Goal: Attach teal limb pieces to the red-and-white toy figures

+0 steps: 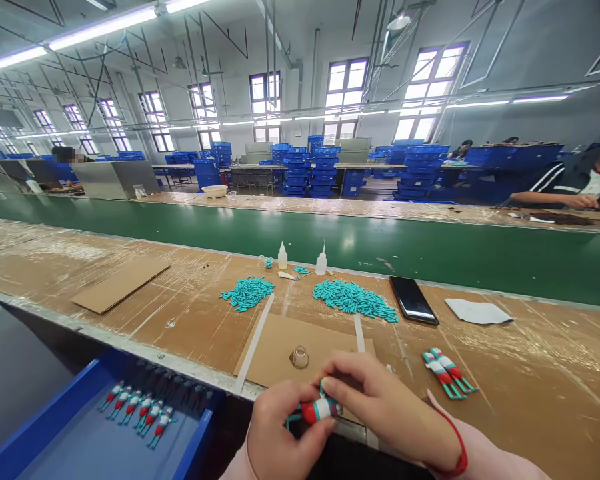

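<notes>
Workbench [190,333] — teal pieces [354,300], phone [413,300].

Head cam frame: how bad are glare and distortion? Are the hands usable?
Head view: strong wide-angle bowing, with the green belt curving across the frame; windows and ceiling tubes blown out; glare patches on the belt. Head view, near field: left hand, right hand and the red-and-teal figure look fairly sharp, with no obvious motion blur.

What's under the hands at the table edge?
The left hand and right hand cover most of a red, white and teal figure; only its middle and teal ends show. Cardboard lies beneath, its near part hidden.
</notes>
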Demonstrator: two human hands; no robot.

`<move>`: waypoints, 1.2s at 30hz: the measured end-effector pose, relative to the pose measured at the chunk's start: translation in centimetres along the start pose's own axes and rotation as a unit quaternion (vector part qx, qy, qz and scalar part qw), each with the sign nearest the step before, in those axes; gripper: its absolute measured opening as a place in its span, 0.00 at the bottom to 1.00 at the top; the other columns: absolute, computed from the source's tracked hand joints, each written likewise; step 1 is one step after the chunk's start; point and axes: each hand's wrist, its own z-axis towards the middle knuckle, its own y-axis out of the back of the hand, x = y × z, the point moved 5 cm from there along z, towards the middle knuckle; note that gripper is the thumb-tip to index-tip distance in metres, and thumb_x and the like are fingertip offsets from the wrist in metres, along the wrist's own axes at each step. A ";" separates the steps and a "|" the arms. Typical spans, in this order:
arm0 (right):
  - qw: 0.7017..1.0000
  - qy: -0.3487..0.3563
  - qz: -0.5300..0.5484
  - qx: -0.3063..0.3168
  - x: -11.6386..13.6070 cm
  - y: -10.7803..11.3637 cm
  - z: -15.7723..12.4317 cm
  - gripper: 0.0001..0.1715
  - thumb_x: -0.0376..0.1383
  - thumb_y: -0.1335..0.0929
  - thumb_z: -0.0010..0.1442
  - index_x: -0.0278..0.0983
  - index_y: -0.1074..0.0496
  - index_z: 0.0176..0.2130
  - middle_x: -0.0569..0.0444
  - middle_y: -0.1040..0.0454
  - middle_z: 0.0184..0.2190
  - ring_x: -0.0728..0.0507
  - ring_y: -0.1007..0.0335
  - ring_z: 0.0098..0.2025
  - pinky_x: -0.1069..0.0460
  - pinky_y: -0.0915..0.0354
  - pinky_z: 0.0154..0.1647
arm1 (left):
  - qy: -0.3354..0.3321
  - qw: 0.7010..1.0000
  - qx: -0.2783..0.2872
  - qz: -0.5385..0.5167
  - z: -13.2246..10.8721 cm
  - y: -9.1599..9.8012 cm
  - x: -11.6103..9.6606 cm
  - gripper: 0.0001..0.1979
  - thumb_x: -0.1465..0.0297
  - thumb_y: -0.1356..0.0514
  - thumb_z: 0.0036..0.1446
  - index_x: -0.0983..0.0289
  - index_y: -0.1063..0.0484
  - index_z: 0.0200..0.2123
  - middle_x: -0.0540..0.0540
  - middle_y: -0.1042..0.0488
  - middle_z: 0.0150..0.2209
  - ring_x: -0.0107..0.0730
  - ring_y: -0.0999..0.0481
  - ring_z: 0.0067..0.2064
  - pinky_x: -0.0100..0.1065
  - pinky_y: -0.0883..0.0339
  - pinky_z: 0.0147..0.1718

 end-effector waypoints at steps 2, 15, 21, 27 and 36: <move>0.999 0.019 0.028 0.004 0.5 0.3 0.1 0.17 0.45 0.40 0.61 0.35 0.31 0.33 0.55 0.31 0.28 0.47 0.37 0.30 0.54 0.42 0.32 | -0.032 0.999 0.007 0.027 0.6 0.6 -1.0 0.03 0.70 0.36 0.43 0.61 0.26 0.25 0.51 0.25 0.22 0.30 0.29 0.23 0.29 0.37 0.24; 0.983 0.167 -0.067 -0.032 2.1 0.8 -0.7 0.21 0.43 0.40 0.67 0.36 0.31 0.28 0.56 0.36 0.24 0.49 0.40 0.27 0.54 0.46 0.27 | -0.051 0.997 -0.056 0.018 0.0 0.4 -1.4 0.04 0.73 0.35 0.43 0.58 0.26 0.24 0.48 0.27 0.21 0.28 0.31 0.23 0.29 0.38 0.25; 0.980 0.173 -0.082 -0.047 2.3 0.8 -0.9 0.23 0.45 0.41 0.67 0.36 0.30 0.27 0.55 0.34 0.23 0.49 0.39 0.27 0.54 0.45 0.27 | -0.033 0.995 -0.088 -0.029 -0.3 0.2 -1.9 0.03 0.71 0.35 0.42 0.58 0.25 0.24 0.49 0.27 0.20 0.28 0.31 0.23 0.29 0.38 0.25; 0.994 0.071 -0.013 -0.080 -1.3 1.6 -1.2 0.23 0.50 0.41 0.64 0.39 0.31 0.48 0.50 0.28 0.40 0.44 0.31 0.41 0.50 0.34 0.41 | 0.027 0.998 -0.049 0.019 -0.3 0.6 2.2 0.07 0.62 0.38 0.47 0.59 0.24 0.25 0.49 0.26 0.21 0.29 0.31 0.23 0.29 0.39 0.25; 0.862 -0.147 -0.252 -0.414 -11.1 13.2 -9.7 0.23 0.54 0.41 0.49 0.39 0.31 0.25 0.47 0.28 0.27 0.37 0.33 0.30 0.43 0.38 0.32 | 0.099 0.915 -0.218 0.325 2.6 11.8 12.3 0.14 0.58 0.42 0.46 0.62 0.26 0.22 0.60 0.28 0.30 0.47 0.31 0.35 0.44 0.42 0.39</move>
